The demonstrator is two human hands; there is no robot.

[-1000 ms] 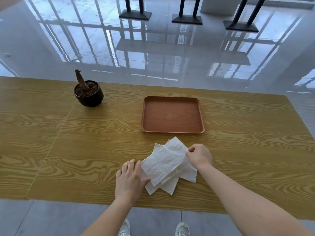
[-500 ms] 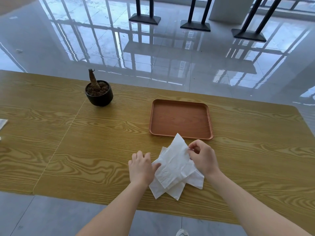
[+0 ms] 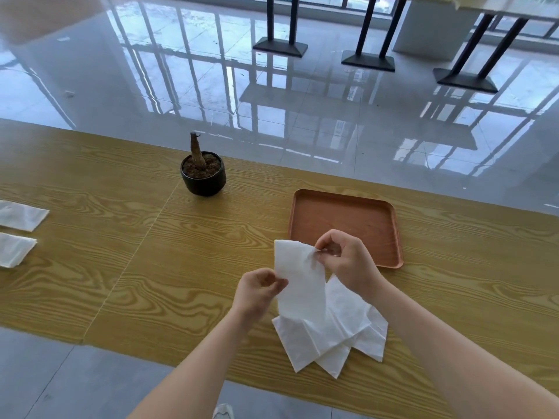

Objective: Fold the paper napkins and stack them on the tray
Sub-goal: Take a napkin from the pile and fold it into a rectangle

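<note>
Both hands pinch one raised napkin [image 3: 298, 285]: left hand [image 3: 257, 293] at its 9 o'clock edge, right hand [image 3: 344, 258] at 2 o'clock, tray [image 3: 390, 237] behind

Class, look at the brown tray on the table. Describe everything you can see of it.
The tray is a shallow, reddish-brown rectangle with rounded corners and a low raised rim, looking like wood or plastic. It lies flat on the wooden table, right of the small potted plant. Nothing lies in it. The right hand and the lifted napkin hide its near left corner in this view.
</note>
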